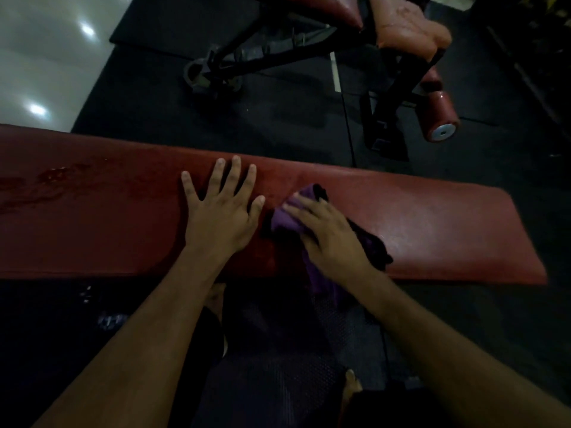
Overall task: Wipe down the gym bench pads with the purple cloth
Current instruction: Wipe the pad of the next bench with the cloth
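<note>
A long dark red bench pad [432,230] runs across the middle of the view, with wet streaks near its left end. My left hand [221,208] lies flat on the pad, fingers spread. Right beside it, my right hand [327,236] presses the purple cloth [285,222] onto the pad; the cloth bunches under the palm and hangs over the near edge. Whether the fingers curl round the cloth is hard to tell; they look mostly straight on top of it.
A second bench with a black steel frame [272,54], a red pad [404,23] and a red roller [438,118] stands behind on the black rubber floor. A shiny light floor [40,57] lies at the far left. My legs and feet are below the pad.
</note>
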### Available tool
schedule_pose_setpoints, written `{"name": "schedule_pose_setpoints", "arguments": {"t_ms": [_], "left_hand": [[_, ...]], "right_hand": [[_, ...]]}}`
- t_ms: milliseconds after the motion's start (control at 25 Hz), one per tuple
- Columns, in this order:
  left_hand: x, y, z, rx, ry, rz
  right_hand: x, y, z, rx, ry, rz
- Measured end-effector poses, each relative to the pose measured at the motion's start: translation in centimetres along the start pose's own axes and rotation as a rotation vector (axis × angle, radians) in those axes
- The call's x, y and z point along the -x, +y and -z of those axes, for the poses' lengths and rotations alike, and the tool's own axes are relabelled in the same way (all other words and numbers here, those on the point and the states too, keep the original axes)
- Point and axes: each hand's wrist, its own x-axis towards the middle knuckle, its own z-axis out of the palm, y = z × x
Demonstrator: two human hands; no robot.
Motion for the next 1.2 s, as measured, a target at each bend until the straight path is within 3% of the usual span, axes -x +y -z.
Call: {"name": "schedule_pose_setpoints", "arguments": {"t_ms": [120,280,560,720,800,1000,1200], "left_hand": [[-0.1,0.0,0.0,0.002,0.004,0.005],[-0.1,0.1,-0.1,-0.002,-0.001,0.009],[-0.1,0.0,-0.2,0.014,0.018,0.004],[0.2,0.1,0.0,0.015,0.006,0.021],[0.2,0.6,0.8,0.029,-0.006,0.046],[1.4,11.4,3.0,0.043,0.163,-0.244],[-2.5,29.2,0.9,0.017,-0.018,-0.646]], "right_hand": [[4.2,-3.0,-0.7,-0.009,-0.081,0.046],[1.2,-1.9,-0.4,0.013,-0.025,0.06],[-8.4,0.4,-0.1,-0.009,0.156,-0.255],[-3.9,-0.7,2.3,-0.124,-0.113,0.001],[0.3,0.5,4.5,-0.162,-0.151,0.03],[12.1,9.0,11.9,-0.304,0.182,-0.262],[22.3,18.9,16.2,-0.544,0.671,-0.754]]}}
